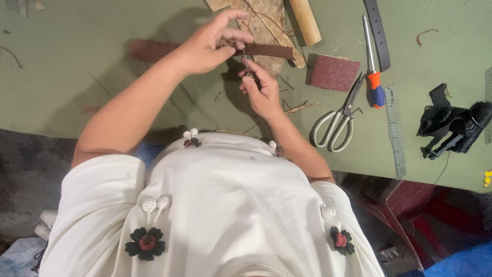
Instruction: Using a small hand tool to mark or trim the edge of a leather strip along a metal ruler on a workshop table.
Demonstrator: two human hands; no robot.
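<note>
Two hands are meeting over the far middle of the green bench (77,61), and you are working a brown leather strap (266,50) between them. The strap is lying flat across the bench, running from your left side over a rough scrap board (266,25) toward the wooden dowel (306,20). It is looking like a light thing, limp along its length yet firm enough across its width to hold an edge, so you are probably best pinching it close to the working point, where it cannot flop or slide. Your left hand (207,46) is reaching in from the left, forearm stretched out long, fingers closed on the strap and thumb raised above them. Your right hand (261,90) is sitting nearer your body, wrist bent upward, fingers clamped on a thin metal awl (245,61) that is standing nearly upright with its tip at the strap. That tool is slim and likely slippery, so a tight fingertip grip low on the shaft is suiting it. The sandpaper block (334,73), scissors (338,120) and orange-handled screwdriver (373,66) are lying apart to your right.
</note>
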